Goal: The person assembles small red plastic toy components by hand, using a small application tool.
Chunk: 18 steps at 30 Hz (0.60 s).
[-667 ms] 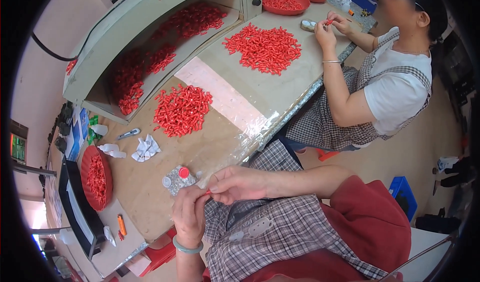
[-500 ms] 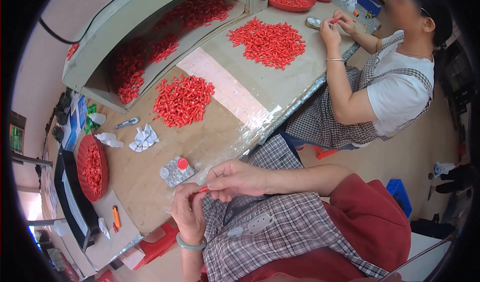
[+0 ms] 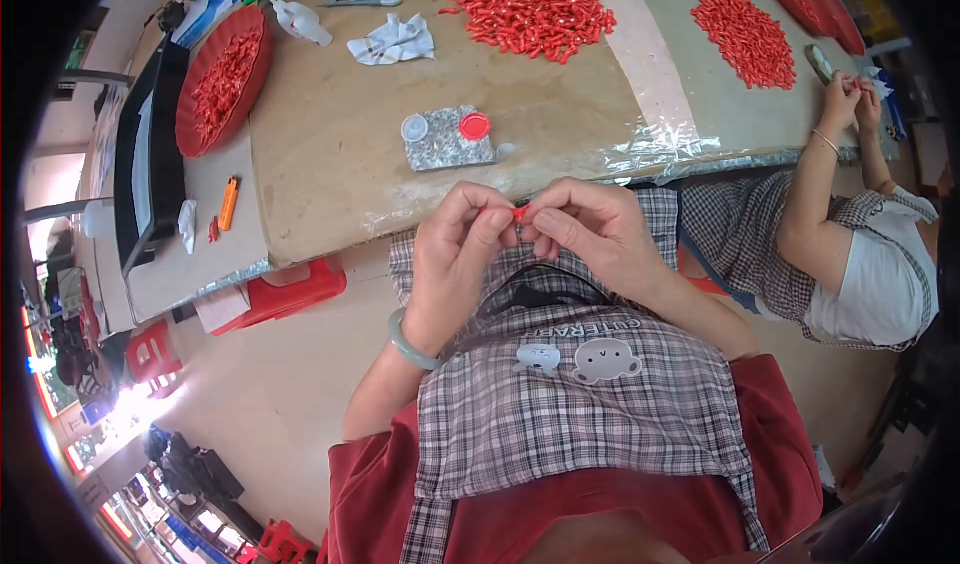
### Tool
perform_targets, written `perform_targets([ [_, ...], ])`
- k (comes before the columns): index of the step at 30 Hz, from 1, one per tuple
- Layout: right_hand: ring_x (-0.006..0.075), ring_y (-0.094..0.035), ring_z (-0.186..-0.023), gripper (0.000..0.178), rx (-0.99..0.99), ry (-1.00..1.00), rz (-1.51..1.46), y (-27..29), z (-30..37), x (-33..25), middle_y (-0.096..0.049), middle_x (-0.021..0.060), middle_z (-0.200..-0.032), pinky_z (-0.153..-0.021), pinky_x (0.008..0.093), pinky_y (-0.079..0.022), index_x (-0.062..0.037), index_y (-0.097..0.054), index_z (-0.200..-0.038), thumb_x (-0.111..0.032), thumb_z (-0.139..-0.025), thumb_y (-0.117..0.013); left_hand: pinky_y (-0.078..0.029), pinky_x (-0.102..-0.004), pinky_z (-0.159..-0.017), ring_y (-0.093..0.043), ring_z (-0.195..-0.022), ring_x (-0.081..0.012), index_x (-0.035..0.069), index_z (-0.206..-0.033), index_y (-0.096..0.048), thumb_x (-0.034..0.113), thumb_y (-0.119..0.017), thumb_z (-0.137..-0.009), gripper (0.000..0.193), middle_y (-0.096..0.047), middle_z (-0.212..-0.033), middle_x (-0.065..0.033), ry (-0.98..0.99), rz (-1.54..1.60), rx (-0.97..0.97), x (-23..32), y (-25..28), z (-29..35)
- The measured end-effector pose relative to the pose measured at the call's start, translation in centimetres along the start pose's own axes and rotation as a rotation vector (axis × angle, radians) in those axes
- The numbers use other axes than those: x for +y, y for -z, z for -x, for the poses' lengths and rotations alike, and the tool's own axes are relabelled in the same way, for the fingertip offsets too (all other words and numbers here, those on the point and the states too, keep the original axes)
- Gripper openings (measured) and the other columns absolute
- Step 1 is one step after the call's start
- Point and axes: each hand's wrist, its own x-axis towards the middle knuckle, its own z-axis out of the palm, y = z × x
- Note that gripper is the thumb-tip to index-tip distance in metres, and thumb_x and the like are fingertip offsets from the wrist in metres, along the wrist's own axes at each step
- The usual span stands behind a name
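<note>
A small, glossy red piece (image 3: 519, 213) is held between the fingertips of both my hands, just off the table's front edge. My left hand (image 3: 455, 249), with a pale green bangle at the wrist, pinches it from the left between thumb and forefinger. From the other side, my right hand (image 3: 605, 234) grips it with thumb and fingers bent in. The fingertips hide most of the piece. Beyond my hands, a grey speckled block (image 3: 447, 152) lies on the table, bearing a red round cap (image 3: 474, 126) and a clear round cap (image 3: 414, 128).
A heap of red pieces (image 3: 540, 14) lies at the back, another heap (image 3: 740, 29) farther right. A red tray (image 3: 257, 79), white bottle (image 3: 301, 24), crumpled cloth (image 3: 395, 40), grey cutter (image 3: 362, 1) and orange cutter (image 3: 229, 204) are leftward. A co-worker (image 3: 850, 234) sits at the right.
The whole view has swung, so the table sits higher and the co-worker lower at the right. Both my hands still pinch the red piece and now face each other more evenly.
</note>
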Motion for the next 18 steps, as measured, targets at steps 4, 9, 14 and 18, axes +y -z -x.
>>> perform_targets([
  [4, 0.0104, -0.063, -0.078, 0.013, 0.099, 0.048, 0.165, -0.8, -0.1, -0.4, -0.065, 0.0073, -0.093, -0.070, 0.0227, -0.052, 0.0032, -0.062, -0.104, -0.004, -0.093, -0.059, -0.045, -0.0203, -0.062, -0.055, -0.071, -0.0063, 0.002, -0.097, -0.057, 0.013, -0.055, -0.098, 0.011, -0.061, -0.078, -0.0022, -0.013, -0.022, 0.008, -0.2, 0.4, 0.2],
  [9, 0.0130, -0.066, -0.077, 0.013, 0.082, 0.157, 0.302, -0.9, -0.6, 0.2, -0.066, 0.0074, -0.090, -0.069, 0.0241, -0.053, 0.0013, -0.065, -0.101, -0.001, -0.089, -0.063, -0.048, -0.0243, -0.062, -0.057, -0.067, -0.0098, 0.001, -0.095, -0.057, 0.009, -0.059, -0.094, 0.008, -0.061, -0.072, -0.0043, -0.089, -0.166, 0.034, -0.8, 0.5, 0.4],
  [14, 0.0168, -0.068, -0.076, 0.012, 0.066, 0.361, 0.516, -0.5, -1.1, 0.4, -0.067, 0.0084, -0.086, -0.066, 0.0261, -0.054, -0.0011, -0.067, -0.096, -0.001, -0.084, -0.067, -0.049, -0.0265, -0.063, -0.059, -0.067, -0.0128, 0.001, -0.095, -0.057, 0.007, -0.060, -0.093, 0.006, -0.060, -0.072, -0.0063, -0.139, -0.227, 0.041, -0.7, 0.3, 0.2],
  [18, 0.0161, -0.067, -0.075, 0.011, 0.029, 0.423, 0.595, -0.1, -1.4, 0.3, -0.066, 0.0074, -0.086, -0.065, 0.0261, -0.053, -0.0007, -0.067, -0.095, 0.000, -0.084, -0.066, -0.049, -0.0260, -0.064, -0.060, -0.071, -0.0126, 0.002, -0.100, -0.058, 0.008, -0.062, -0.092, 0.011, -0.063, -0.079, -0.0055, -0.130, -0.257, 0.004, -1.0, 0.8, 0.2],
])
